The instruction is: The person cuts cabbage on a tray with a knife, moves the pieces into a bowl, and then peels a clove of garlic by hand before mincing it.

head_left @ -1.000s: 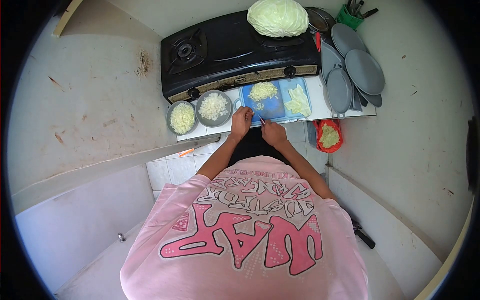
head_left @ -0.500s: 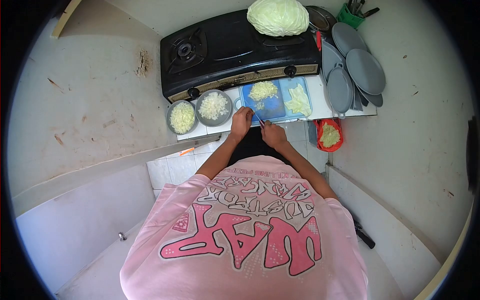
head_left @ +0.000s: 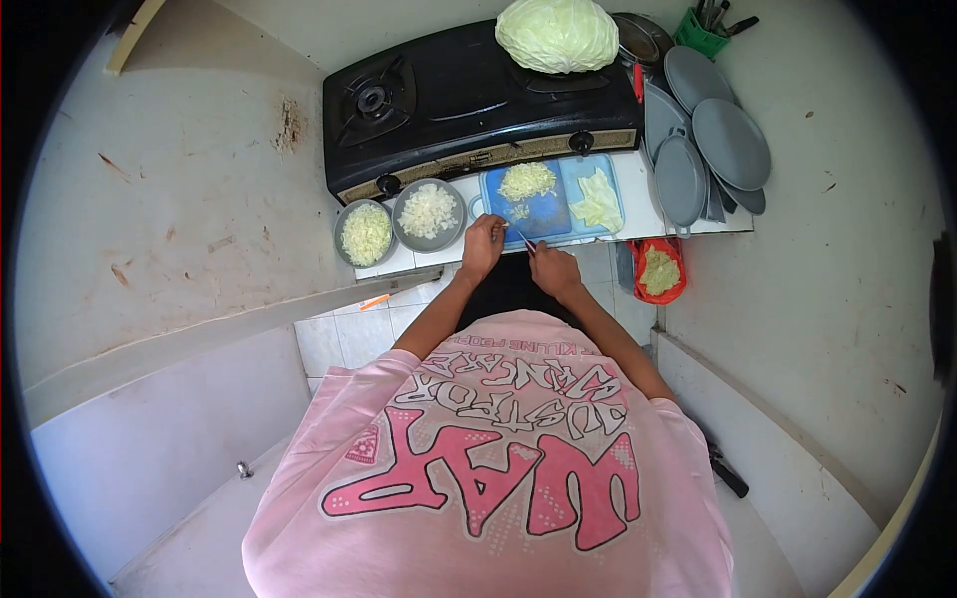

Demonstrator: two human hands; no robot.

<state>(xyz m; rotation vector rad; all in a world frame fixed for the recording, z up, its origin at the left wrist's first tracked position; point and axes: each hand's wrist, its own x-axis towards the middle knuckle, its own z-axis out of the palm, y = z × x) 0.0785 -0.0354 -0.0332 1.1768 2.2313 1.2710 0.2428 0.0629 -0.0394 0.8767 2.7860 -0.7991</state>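
Note:
My right hand (head_left: 554, 270) grips a small knife (head_left: 525, 241), its blade pointing up and left over the near edge of the blue cutting board (head_left: 546, 216). At the board's near left corner is my left hand (head_left: 484, 245), its fingers pinched around a small pale piece, probably cabbage, mostly hidden by the fingers. A gap separates the blade from that hand. Shredded cabbage (head_left: 526, 181) is heaped at the back of the board, with a few bits nearer to me. Pale cabbage leaves (head_left: 597, 203) lie on the board's right part.
Left of the board stand two grey bowls, one with white chopped pieces (head_left: 429, 211), one with shredded cabbage (head_left: 366, 235). Behind is a black stove (head_left: 449, 100) bearing a whole cabbage (head_left: 558, 36). Grey pans (head_left: 731, 140) lean at right, above a red bag (head_left: 660, 271).
The knife and my right hand have shifted slightly right, away from my left hand, opening a gap between blade and fingers. My left hand stays at the board's corner.

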